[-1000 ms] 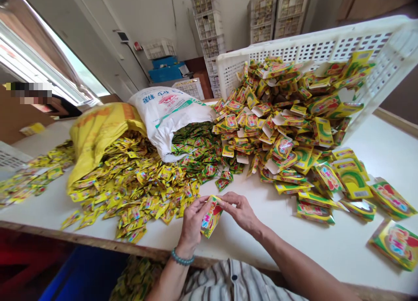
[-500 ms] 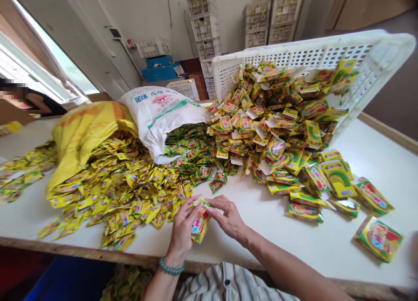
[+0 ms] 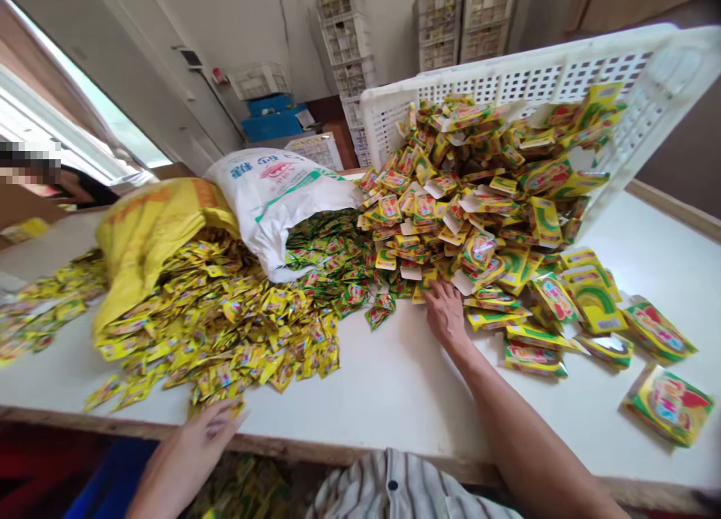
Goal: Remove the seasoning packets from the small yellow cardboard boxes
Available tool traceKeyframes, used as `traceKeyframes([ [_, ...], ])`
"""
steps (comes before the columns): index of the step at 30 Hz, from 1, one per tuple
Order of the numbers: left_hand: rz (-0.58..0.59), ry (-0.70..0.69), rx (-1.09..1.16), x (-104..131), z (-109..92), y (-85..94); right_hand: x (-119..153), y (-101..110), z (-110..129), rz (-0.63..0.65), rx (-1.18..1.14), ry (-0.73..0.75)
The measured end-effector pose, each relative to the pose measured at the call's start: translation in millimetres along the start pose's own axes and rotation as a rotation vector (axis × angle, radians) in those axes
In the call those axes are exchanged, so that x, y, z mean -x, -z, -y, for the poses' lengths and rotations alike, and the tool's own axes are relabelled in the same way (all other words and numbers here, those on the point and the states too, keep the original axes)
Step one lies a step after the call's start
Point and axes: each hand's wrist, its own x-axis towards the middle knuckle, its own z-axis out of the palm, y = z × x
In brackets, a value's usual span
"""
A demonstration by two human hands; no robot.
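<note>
At the near edge of the pile of small yellow-green cartons (image 3: 478, 241), my right hand (image 3: 447, 314) has its fingers bent onto a small carton (image 3: 423, 283), gripping it; the fingertips are partly hidden. My left hand (image 3: 194, 440), smeared by motion, is over the table's front edge, just by the nearest yellow sachets (image 3: 219, 372). Whether its fingers hold anything does not show. Green sachets (image 3: 332, 252) spill from a white woven sack (image 3: 282, 185), and the yellow ones from a yellow sack (image 3: 152, 218).
A tipped white plastic crate (image 3: 388, 121) holds the carton pile at the back right. Two cartons lie apart at the right, one of them near the edge (image 3: 668, 406). Below the table edge are more yellow packs (image 3: 248, 485). Stacked crates (image 3: 343, 46) stand behind; another person sits far left.
The carton held between both hands is gone from view. My left hand has moved left and down to the table edge. My right hand has moved right and forward to the carton pile.
</note>
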Motion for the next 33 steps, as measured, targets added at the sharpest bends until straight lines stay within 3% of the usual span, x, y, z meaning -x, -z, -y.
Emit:
traceKeyframes([
  [2, 0.055, -0.029, 0.071, -4.8, -37.8, -18.9, 1.4, 5.6, 7.4, -0.064, -0.058, 0.035],
  [4, 0.040, -0.083, 0.119, -12.1, -76.4, -38.5, 4.8, 15.8, 17.6, -0.104, -0.209, 0.061],
  [6, 0.015, -0.141, 0.120, -21.1, -110.3, -56.0, 9.4, 26.6, 28.1, -0.067, -0.423, 0.041],
  [8, 0.017, -0.192, 0.083, -32.1, -138.9, -71.7, 14.3, 33.7, 37.4, 0.065, -0.610, -0.025],
  [11, 0.043, -0.218, 0.044, -52.3, -173.8, -96.0, 21.2, 34.0, 48.1, 0.371, -0.826, -0.118],
  [13, 0.039, -0.213, 0.052, -66.4, -192.0, -113.4, 25.8, 28.2, 53.4, 0.576, -0.944, -0.122],
  [15, 0.033, -0.206, 0.077, -78.2, -204.8, -129.9, 29.8, 20.1, 57.0, 0.693, -0.943, -0.063],
  [18, 0.035, -0.206, 0.155, -87.2, -211.8, -147.0, 31.9, 8.5, 57.6, 0.606, -0.763, 0.018],
  [23, 0.110, -0.250, 0.376, -73.0, -202.7, -153.0, 26.7, -1.2, 50.0, 0.290, -0.604, -0.131],
  [25, 0.145, -0.270, 0.461, -59.5, -200.2, -153.1, 26.6, -2.1, 50.0, 0.285, -0.638, -0.139],
  [29, 0.167, -0.255, 0.534, -34.7, -197.7, -152.3, 30.2, 0.1, 55.4, 0.452, -0.701, -0.078],
  [33, 0.081, -0.208, 0.489, -23.5, -176.1, -130.9, 27.1, 6.8, 48.3, 0.219, -0.465, -0.142],
])
